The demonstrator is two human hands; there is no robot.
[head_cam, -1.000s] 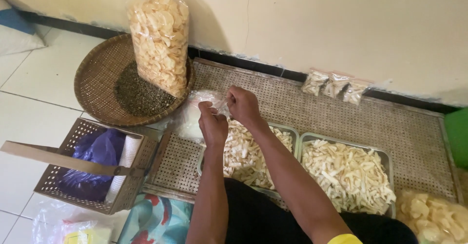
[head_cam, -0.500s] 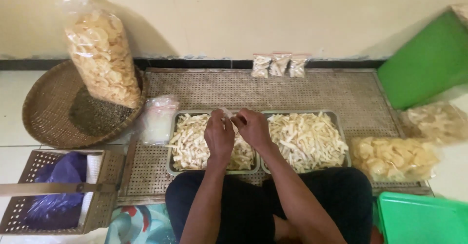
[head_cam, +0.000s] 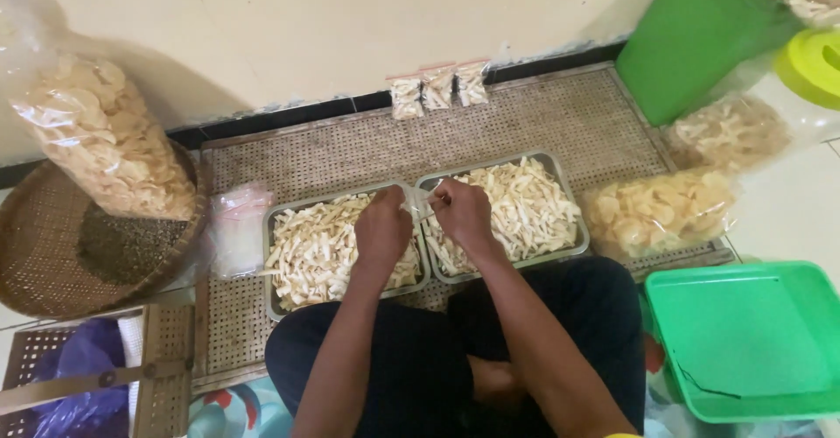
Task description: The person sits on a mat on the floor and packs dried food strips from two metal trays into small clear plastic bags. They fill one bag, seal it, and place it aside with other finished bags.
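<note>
1. Over the woven mat (head_cam: 542,114), between two metal trays, the left hand (head_cam: 382,226) and right hand (head_cam: 462,210) are held close together, both curled shut around a small clear bag (head_cam: 420,203).
2. How much the bag holds cannot be told; it is mostly hidden.
3. Three filled small packets (head_cam: 437,86) are lined up by the wall, so some packing appears done.
4. The left tray (head_cam: 337,247) and right tray (head_cam: 512,215) are both seen heaped with cracker sticks, so much seems left.
5. The bag's long axis appears to run left to right between the hands.
</note>
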